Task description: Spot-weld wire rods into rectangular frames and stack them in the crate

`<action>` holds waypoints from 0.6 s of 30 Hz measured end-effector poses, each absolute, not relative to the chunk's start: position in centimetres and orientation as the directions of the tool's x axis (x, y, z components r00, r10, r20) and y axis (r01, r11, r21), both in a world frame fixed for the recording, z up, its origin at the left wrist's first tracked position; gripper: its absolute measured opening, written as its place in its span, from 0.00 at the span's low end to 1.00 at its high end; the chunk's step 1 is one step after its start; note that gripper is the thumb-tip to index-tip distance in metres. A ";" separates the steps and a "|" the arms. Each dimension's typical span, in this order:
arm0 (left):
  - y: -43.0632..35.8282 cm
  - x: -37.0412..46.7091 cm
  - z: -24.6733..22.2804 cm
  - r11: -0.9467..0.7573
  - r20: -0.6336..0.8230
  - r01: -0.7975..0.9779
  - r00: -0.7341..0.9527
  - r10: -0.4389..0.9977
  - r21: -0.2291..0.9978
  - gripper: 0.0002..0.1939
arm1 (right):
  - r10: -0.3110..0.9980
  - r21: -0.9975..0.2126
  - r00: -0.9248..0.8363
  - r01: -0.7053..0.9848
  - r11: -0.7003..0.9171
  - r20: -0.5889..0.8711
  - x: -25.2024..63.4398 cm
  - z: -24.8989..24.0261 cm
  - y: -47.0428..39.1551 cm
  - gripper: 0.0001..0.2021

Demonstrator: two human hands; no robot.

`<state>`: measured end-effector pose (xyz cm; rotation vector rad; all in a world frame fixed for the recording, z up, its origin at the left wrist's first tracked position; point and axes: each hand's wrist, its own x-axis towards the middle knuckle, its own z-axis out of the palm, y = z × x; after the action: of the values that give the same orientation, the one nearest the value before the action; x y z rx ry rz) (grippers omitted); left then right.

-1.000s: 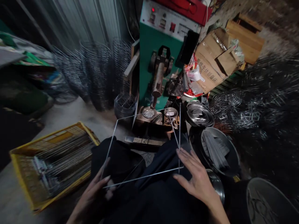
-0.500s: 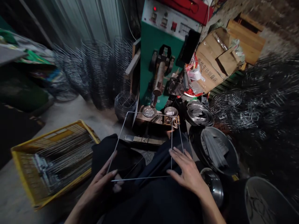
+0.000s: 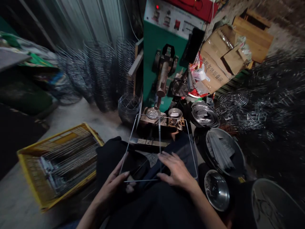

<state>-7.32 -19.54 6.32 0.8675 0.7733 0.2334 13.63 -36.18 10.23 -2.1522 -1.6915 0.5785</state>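
A thin wire frame, roughly rectangular, lies above my lap with its far side near the machine's lower ledge. My left hand is closed on its near left corner, thumb on top. My right hand pinches a straight metal rod that runs away from me across the middle of the frame. The rod's far end reaches the frame's far side; whether they touch I cannot tell. The fingers of my right hand hide part of the rod's near end.
Ahead stands a green machine with a metal electrode arm over a small dish of metal bits. A yellow crate of wire pieces sits left. On the right are a basin of metal strips, a steel bowl and wire heaps.
My right hand has brought the rod leftward, from near the frame's right side to its middle. The frame and my left hand have shifted a little to the right.
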 end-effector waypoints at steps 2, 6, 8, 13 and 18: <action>-19.8 -6.8 6.0 0.643 -0.517 0.130 0.722 0.460 0.755 0.52 | 0.991 -0.554 0.099 0.822 -0.130 -0.084 13.0 10.1 -35.2 0.37; -19.6 -6.8 5.7 0.616 -0.500 0.140 0.732 0.463 0.775 0.52 | 0.983 -0.531 0.172 0.829 -0.179 -0.063 13.1 9.9 -35.7 0.37; -19.4 -7.0 5.7 0.610 -0.499 0.138 0.726 0.474 0.781 0.51 | 0.971 -0.521 0.234 0.823 -0.228 -0.055 13.5 9.7 -36.5 0.37; -19.2 -7.2 6.0 0.646 -0.517 0.096 0.693 0.503 0.757 0.54 | 0.977 -0.581 0.214 0.792 -0.187 -0.022 13.4 9.1 -37.0 0.39; -19.5 -7.0 6.8 0.640 -0.515 0.081 0.674 0.529 0.764 0.53 | 0.971 -0.563 0.227 0.795 -0.226 -0.069 13.0 9.1 -36.1 0.41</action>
<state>-7.02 -19.51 6.84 0.8546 0.8086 0.2901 12.97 -36.10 9.07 -2.0971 -1.6267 0.5811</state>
